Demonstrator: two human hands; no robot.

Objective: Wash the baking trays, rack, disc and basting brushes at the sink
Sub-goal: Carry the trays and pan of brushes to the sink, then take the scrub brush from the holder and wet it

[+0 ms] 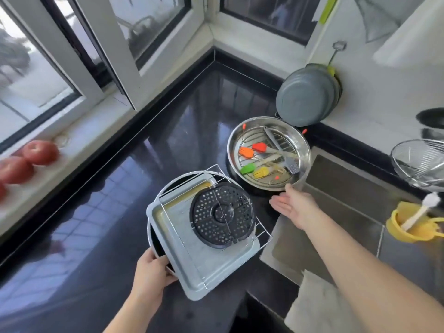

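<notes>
A grey rectangular baking tray (192, 265) lies on a round dark pan on the black counter. A wire rack (263, 233) and a black perforated disc (221, 213) sit on top of it. My left hand (153, 272) grips the near left edge of the stack. A round steel tray (301, 140) farther right holds a round wire rack and several basting brushes (258, 157) in orange, red, green, yellow and grey. My right hand (294, 206) hovers open, palm up, just below that steel tray's near rim.
The steel sink (336, 212) lies to the right, with a yellow cup (408, 227) holding a white brush on its far side. Grey bowls (305, 97) lean against the wall. A wire strainer (420, 162) sits at far right. Red apples (39, 152) rest on the windowsill. A cloth (319, 306) hangs at the sink's front.
</notes>
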